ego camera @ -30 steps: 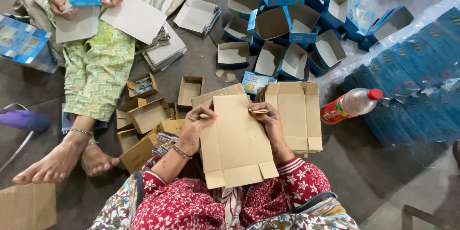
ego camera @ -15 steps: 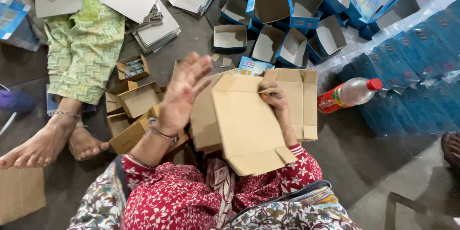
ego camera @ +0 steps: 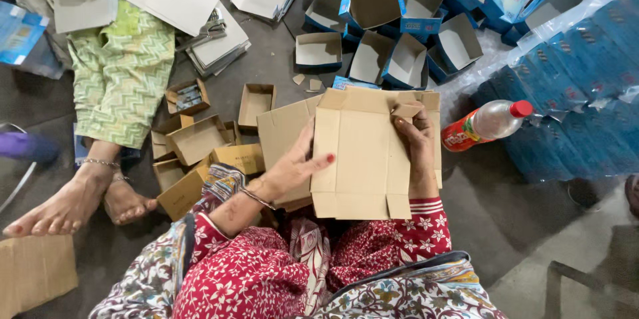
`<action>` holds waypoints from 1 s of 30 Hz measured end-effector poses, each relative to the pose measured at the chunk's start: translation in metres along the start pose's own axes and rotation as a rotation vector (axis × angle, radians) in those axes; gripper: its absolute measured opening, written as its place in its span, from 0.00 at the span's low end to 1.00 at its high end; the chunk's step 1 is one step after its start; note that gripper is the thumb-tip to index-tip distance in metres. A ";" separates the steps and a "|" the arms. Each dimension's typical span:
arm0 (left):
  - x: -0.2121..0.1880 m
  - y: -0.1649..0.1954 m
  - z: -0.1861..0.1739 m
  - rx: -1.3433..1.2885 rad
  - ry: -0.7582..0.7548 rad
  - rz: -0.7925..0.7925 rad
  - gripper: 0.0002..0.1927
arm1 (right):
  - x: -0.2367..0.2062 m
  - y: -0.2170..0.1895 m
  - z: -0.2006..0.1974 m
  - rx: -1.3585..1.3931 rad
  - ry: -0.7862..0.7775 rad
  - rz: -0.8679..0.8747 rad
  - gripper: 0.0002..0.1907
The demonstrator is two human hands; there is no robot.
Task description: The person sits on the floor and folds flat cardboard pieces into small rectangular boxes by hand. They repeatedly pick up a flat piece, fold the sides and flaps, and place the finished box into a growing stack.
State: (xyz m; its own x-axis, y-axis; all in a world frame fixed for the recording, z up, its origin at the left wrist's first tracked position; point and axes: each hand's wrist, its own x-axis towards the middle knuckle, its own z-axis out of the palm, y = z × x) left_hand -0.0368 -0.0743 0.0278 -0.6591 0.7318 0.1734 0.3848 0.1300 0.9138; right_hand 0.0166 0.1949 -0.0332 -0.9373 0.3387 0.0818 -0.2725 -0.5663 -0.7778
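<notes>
A flat brown cardboard box blank (ego camera: pixel 363 153) lies unfolded over my lap, on top of more flat cardboard sheets (ego camera: pixel 283 129). My right hand (ego camera: pixel 414 138) grips its right side, with the fingers curled over a small flap near the top right corner. My left hand (ego camera: pixel 293 166) rests with fingers spread at the blank's left edge, the thumb touching the card. Both arms wear red flowered sleeves.
Small folded brown boxes (ego camera: pixel 200 139) lie at my left. Open blue and white boxes (ego camera: pixel 399 19) are heaped ahead. A plastic bottle with a red cap (ego camera: pixel 486 123) lies to the right beside wrapped blue packs (ego camera: pixel 579 79). Another seated person's bare feet (ego camera: pixel 73 202) and hands holding white card (ego camera: pixel 86 0) are at left.
The cardboard blank has turned from tilted to lying flat and square. My left hand came down from the air to its left edge. My right hand shifted to the top right flap.
</notes>
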 end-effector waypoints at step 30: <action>0.045 -0.126 0.090 -0.387 0.047 -0.458 0.46 | -0.012 -0.032 -0.093 -1.472 0.111 0.002 0.44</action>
State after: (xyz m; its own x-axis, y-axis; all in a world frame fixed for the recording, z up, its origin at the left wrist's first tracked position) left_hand -0.0566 0.0018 -0.1124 -0.7337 0.6271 -0.2618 -0.2026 0.1659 0.9651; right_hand 0.0564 0.2785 -0.0673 -0.8978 0.4319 0.0855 0.2536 0.6660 -0.7015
